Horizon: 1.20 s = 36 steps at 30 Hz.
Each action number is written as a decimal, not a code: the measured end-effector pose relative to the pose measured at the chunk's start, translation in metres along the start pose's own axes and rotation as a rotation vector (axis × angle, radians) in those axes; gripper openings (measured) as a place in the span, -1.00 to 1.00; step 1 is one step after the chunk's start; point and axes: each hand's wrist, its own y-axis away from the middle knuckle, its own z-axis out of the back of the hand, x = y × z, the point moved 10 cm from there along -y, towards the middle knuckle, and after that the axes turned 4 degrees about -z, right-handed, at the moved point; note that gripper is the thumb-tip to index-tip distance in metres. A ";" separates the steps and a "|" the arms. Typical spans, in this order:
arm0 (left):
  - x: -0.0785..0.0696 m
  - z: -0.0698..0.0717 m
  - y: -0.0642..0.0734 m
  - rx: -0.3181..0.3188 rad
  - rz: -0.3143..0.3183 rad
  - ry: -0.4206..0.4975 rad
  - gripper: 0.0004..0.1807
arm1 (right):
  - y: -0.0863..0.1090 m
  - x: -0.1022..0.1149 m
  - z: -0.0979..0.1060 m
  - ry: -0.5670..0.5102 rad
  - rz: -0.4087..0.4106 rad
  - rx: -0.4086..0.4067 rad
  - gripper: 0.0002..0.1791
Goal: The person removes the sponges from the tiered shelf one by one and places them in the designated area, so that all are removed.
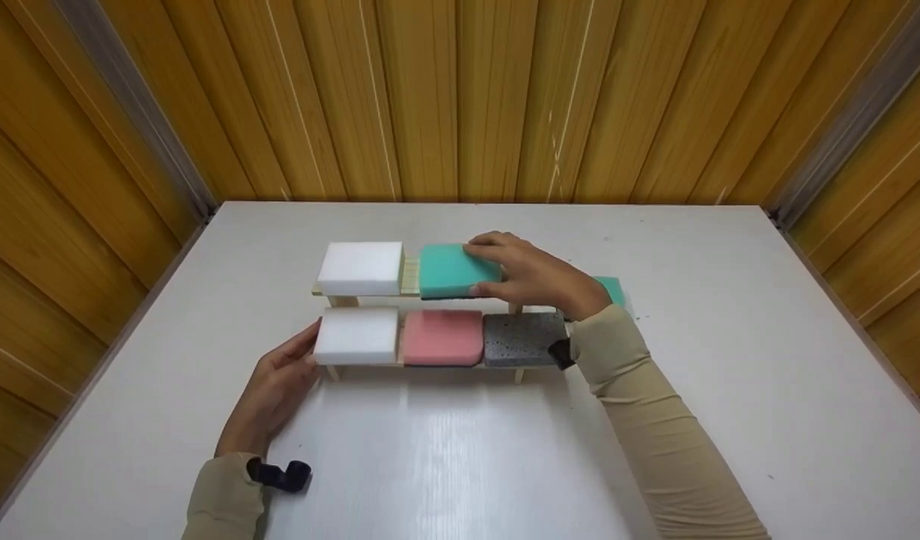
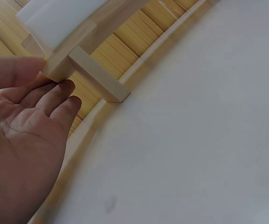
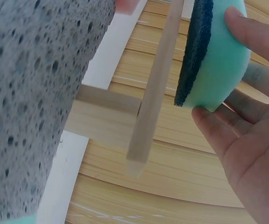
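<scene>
My right hand [image 1: 539, 274] grips a green sponge [image 1: 452, 268] at the upper tier of a two-level wooden stand [image 1: 410, 277]. In the right wrist view, the sponge's dark scouring side [image 3: 196, 51] faces the board [image 3: 158, 79], with a narrow gap showing between them. My left hand [image 1: 280, 382] is at the stand's lower left end. There, in the left wrist view, thumb and fingers pinch the corner of the wooden board [image 2: 62, 65], beside a white sponge block [image 1: 355, 336].
Another white block [image 1: 360, 266] sits on the upper tier's left. A pink sponge [image 1: 443, 337] and a grey pumice-like block [image 1: 521, 341] share the lower tier. A second green sponge [image 1: 614, 289] shows behind the right wrist. The white table [image 1: 445, 465] meets wood-panelled walls.
</scene>
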 end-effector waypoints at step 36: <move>0.002 -0.001 0.004 0.016 -0.019 -0.008 -0.30 | 0.048 -0.046 0.027 0.002 -0.026 -0.091 -0.30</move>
